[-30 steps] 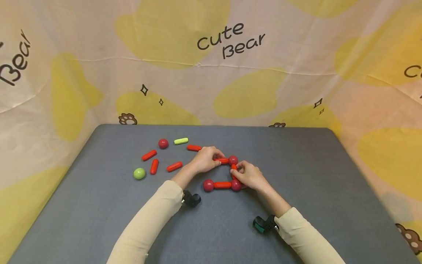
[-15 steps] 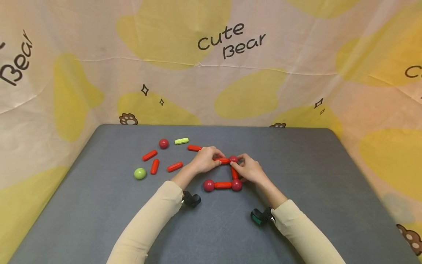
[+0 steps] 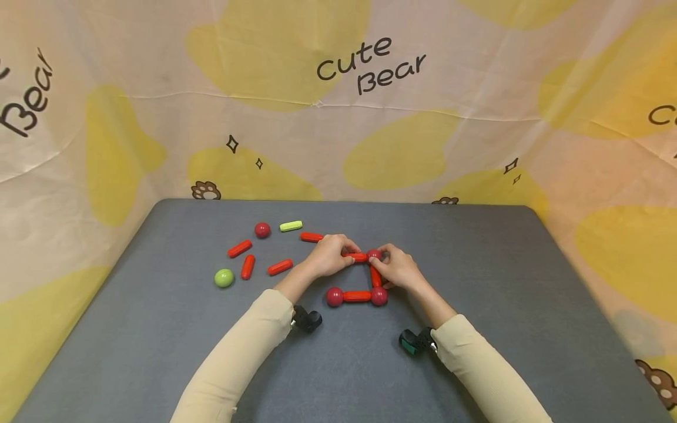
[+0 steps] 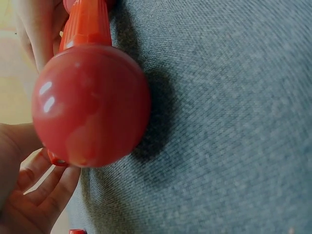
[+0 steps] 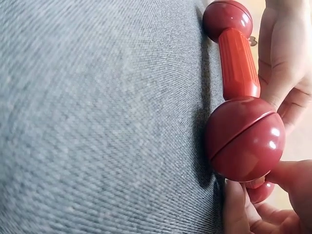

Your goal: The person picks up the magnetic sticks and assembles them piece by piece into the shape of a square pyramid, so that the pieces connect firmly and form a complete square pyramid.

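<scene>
On the grey table, red balls and rods are joined in a chain. Its near rod (image 3: 357, 296) links the near-left ball (image 3: 335, 296) and near-right ball (image 3: 379, 296); a side rod (image 3: 375, 276) runs back to the far ball (image 3: 374, 255). My left hand (image 3: 329, 256) pinches the far rod (image 3: 357, 257), whose right end meets the far ball. With thumb and fingers my right hand (image 3: 398, 267) grips the far ball. The left wrist view has the near-left ball (image 4: 91, 106) large before my left hand (image 4: 34, 180); the right wrist view shows the near-right ball (image 5: 244, 139).
Left of my hands lie several loose red rods (image 3: 280, 267), a green rod (image 3: 291, 226), a red ball (image 3: 262, 230) and a green ball (image 3: 224, 278). A patterned cloth (image 3: 338, 147) stands behind the table (image 3: 476, 252).
My right hand has moved up from the side rod to the far ball, and its fingers now hold that ball. My left hand has stayed on the far rod.
</scene>
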`<state>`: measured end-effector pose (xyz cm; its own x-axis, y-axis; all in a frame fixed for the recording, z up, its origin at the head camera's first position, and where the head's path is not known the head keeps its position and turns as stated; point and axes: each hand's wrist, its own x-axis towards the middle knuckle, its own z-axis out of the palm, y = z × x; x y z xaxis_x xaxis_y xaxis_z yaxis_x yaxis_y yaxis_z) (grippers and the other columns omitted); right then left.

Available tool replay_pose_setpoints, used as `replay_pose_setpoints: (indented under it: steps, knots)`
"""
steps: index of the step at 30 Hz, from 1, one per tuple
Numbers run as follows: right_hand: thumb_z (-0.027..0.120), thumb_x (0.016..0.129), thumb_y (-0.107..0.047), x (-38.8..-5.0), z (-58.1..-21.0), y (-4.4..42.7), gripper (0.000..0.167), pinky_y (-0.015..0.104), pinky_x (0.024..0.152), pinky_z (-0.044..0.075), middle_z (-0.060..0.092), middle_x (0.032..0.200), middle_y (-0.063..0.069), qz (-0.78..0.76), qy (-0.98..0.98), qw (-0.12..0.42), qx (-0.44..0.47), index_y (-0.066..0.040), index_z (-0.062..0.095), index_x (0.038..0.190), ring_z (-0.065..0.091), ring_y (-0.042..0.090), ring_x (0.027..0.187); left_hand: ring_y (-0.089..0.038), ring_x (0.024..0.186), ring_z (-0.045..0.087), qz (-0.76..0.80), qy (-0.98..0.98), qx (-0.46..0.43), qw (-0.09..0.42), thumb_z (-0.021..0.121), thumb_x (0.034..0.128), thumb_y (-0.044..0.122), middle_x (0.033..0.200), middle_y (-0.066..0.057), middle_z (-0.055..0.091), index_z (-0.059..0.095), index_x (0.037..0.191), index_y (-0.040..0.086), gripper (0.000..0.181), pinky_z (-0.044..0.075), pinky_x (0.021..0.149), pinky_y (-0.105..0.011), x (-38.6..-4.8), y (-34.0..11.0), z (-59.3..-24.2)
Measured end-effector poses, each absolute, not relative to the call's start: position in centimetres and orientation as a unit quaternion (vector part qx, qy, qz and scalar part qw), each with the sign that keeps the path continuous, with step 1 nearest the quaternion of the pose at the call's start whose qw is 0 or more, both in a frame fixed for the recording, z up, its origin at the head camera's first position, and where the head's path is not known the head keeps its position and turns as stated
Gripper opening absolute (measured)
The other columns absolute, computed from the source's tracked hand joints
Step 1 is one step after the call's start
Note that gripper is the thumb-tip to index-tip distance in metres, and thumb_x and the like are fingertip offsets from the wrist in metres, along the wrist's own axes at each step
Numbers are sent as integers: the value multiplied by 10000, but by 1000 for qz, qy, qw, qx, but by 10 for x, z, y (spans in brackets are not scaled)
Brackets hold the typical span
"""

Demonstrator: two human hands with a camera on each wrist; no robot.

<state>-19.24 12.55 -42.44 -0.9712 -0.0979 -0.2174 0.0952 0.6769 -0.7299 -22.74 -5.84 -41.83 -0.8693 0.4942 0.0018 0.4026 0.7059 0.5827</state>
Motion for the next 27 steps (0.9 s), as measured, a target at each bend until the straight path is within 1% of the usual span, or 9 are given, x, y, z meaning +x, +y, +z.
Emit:
replay_pose_setpoints:
  steps: [4,8,13,16,22,27]
  knots:
    - [593,887,-257,-193,-425,125,435,278,447,498,594,792,92,-400,909,117,0,7,487,1216,590,124,440,-169,893,585,294,920,249,69,660,823,97,962,-18,658,713,1015,139,203,458,777,-315,-227,-59,-419]
    - [597,887,-260,-193,-427,125,434,276,448,498,603,805,100,-399,910,116,4,7,490,1212,590,125,442,-155,850,595,302,918,248,60,668,817,107,952,-5,656,712,1000,150,193,458,740,-291,-226,-62,-418]
    - [604,883,-265,-193,-428,124,440,272,447,496,596,790,94,-401,909,115,7,10,493,1208,580,120,435,-126,848,620,327,913,241,51,672,813,116,968,6,653,701,1005,133,195,478,727,-278,-218,-72,-410]
    - [604,883,-266,-193,-428,124,436,270,443,494,590,778,88,-401,909,112,7,11,498,1203,575,115,429,-136,854,623,341,907,242,42,666,812,107,980,-6,654,695,1014,113,204,491,735,-286,-213,-82,-403]
    - [593,889,-257,-192,-428,125,420,269,440,493,589,794,92,-402,909,110,4,12,501,1199,574,114,433,-197,879,619,357,901,246,10,668,808,106,991,-40,651,689,1020,85,214,505,761,-322,-201,-109,-390]
    - [588,892,-264,-192,-427,125,407,263,439,487,588,795,84,-396,912,110,3,1,508,1190,566,103,432,-218,897,618,373,903,215,-10,676,806,105,992,-13,648,684,1012,107,207,514,766,-338,-186,-139,-382]
